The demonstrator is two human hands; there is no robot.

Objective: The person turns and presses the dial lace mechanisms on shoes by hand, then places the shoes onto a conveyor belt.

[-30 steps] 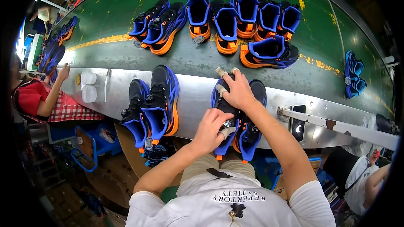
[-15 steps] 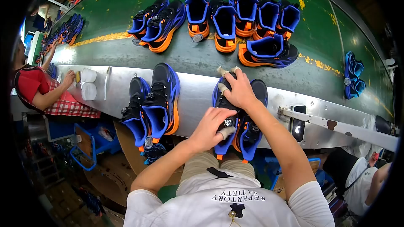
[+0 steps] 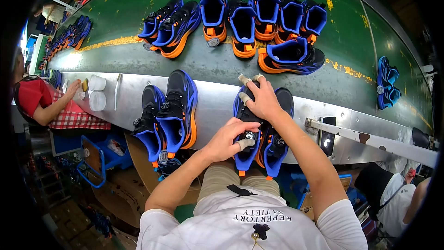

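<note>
In front of me a pair of black and blue sneakers with orange soles rests on the metal ledge, toes pointing away. My left hand (image 3: 230, 140) grips the left sneaker (image 3: 246, 156) around its throat, thumb and fingers on either side of the round lace dial (image 3: 250, 135). Over the toe of that same sneaker lies my right hand (image 3: 262, 99), its fingers curled round the front. Pale finger covers show on several fingertips of the right hand and on the left thumb. The other sneaker (image 3: 279, 144) stands close against it, partly behind my right forearm.
Another pair of sneakers (image 3: 178, 106) stands left on the ledge. Several more sneakers (image 3: 243, 23) sit on the green conveyor belt (image 3: 120, 16). To the right are a phone (image 3: 328, 136) and a metal bar (image 3: 370, 141). A co-worker (image 3: 39, 99) works at far left beside white cups (image 3: 97, 100).
The sneakers on the belt have shifted slightly left. My left hand's fingers have moved a little about the dial; my right hand stays put. The co-worker's far arm has drawn back from the belt.
</note>
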